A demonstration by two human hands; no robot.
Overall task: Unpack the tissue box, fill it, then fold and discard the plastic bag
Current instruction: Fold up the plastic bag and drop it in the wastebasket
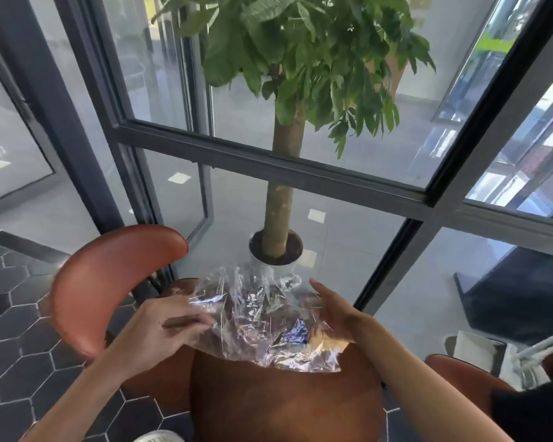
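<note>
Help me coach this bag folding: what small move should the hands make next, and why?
Probably bring the right hand in to pinch its side of the plastic bag. The left hand already grips one edge, but the right is open against the other side, and the bag is crumpled over the brown table, so it needs pulling flat before folding.

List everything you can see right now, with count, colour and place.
plastic bag: one, clear and crumpled, held over the table's far edge
table: one, brown, bottom centre
chair: one, brown, left of the table
second chair: one, brown, lower right, only partly in view
plant: one, green leaves, tan trunk, in a white pot behind the glass
window frames: dark grey, across the middle
floor tiles: dark hexagons, left
tissue box: not in view
left hand: grips the bag's left edge
right hand: open, against the bag's right side
</note>
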